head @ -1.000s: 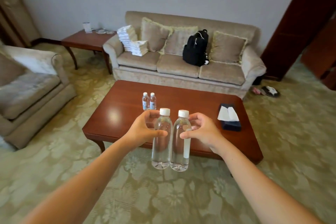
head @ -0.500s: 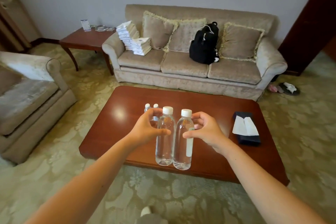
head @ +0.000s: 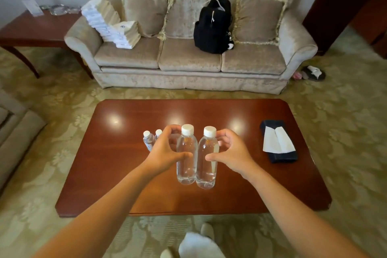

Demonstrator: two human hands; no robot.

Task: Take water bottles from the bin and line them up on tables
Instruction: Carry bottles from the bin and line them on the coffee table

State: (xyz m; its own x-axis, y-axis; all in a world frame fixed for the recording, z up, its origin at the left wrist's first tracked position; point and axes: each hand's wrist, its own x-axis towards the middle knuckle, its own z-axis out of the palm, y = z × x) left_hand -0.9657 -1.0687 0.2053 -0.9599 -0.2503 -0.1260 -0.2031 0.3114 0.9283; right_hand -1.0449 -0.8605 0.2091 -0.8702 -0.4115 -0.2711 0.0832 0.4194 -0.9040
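Gripping one water bottle (head: 187, 157) in our left hand (head: 165, 153) and a second bottle (head: 207, 160) in our right hand (head: 229, 153), the two touching, we hold them over the coffee table (head: 104, 163). Next, we judge: set both upright beside the two standing bottles (head: 149, 140).

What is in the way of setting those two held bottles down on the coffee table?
Nothing visible. Only polished tabletop lies under the held bottles. Two small bottles stand just left, behind the left hand, and the tissue box lies well right.
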